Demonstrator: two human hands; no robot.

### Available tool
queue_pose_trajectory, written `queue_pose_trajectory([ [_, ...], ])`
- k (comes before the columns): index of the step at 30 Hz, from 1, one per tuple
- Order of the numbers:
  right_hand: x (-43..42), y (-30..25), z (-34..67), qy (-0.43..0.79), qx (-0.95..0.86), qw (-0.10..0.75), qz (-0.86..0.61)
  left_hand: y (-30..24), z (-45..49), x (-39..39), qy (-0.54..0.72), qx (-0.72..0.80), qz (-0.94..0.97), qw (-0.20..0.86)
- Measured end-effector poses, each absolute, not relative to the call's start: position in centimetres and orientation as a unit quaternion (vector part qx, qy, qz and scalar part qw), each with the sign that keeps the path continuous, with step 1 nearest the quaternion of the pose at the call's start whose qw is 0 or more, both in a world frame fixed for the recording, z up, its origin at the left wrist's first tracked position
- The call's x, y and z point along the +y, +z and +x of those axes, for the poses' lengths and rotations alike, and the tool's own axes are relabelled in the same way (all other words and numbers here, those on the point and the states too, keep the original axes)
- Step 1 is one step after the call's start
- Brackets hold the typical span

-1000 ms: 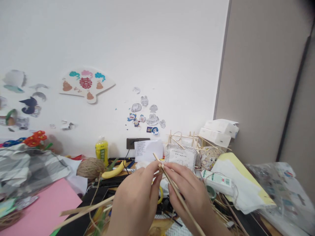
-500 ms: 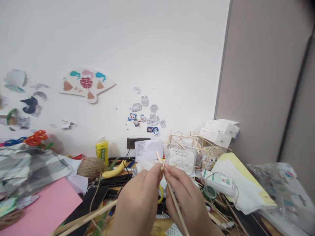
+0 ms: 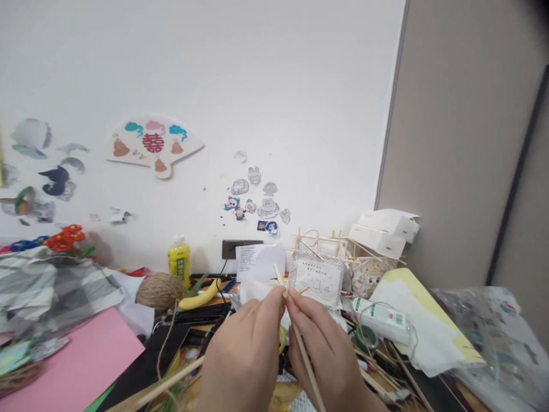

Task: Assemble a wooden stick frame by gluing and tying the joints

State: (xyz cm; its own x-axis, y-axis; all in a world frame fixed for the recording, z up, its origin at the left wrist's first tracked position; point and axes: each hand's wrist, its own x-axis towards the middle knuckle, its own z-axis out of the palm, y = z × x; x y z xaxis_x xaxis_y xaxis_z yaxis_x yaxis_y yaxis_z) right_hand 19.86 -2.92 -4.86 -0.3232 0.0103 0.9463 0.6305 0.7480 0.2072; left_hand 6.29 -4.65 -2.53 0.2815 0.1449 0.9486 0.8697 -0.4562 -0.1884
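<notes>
My left hand (image 3: 242, 357) and my right hand (image 3: 328, 352) meet at the bottom centre, fingertips pinched together on a thin wooden stick (image 3: 295, 337). The stick runs from above my fingertips down to the bottom edge, steeply tilted. A second long stick (image 3: 165, 386) slants out to the lower left from under my left hand. A strand of twine (image 3: 165, 337) hangs nearby, leading towards a ball of twine (image 3: 159, 290).
The cluttered desk holds pink paper (image 3: 77, 366), a yellow bottle (image 3: 179, 261), a banana (image 3: 201, 297), a printed packet (image 3: 317, 277), a green-labelled tube (image 3: 381, 320), white boxes (image 3: 384, 232), a stick frame (image 3: 326, 243) and a plastic bag (image 3: 493, 337). Stickers dot the wall.
The stick between my fingers has turned more upright. My hands have stayed pinched together and shifted slightly right. The view has drifted a little.
</notes>
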Motion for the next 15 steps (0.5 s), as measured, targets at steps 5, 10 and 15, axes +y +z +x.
queue_pose_trajectory([
  [5,-2.86,-4.99,19.72,-0.309,-0.761,0.526,-0.220,-2.62,6.26,-4.68,-0.476,-0.363,-0.701,0.388],
  [10,-2.88,-5.09,19.65,-0.327,-0.760,0.516,-0.222,-2.72,6.30,-4.69,-0.473,-0.370,-0.700,0.386],
  [15,-2.84,-5.19,19.74,-0.355,-0.750,0.513,-0.222,-2.66,6.34,-4.70,-0.472,-0.370,-0.700,0.388],
])
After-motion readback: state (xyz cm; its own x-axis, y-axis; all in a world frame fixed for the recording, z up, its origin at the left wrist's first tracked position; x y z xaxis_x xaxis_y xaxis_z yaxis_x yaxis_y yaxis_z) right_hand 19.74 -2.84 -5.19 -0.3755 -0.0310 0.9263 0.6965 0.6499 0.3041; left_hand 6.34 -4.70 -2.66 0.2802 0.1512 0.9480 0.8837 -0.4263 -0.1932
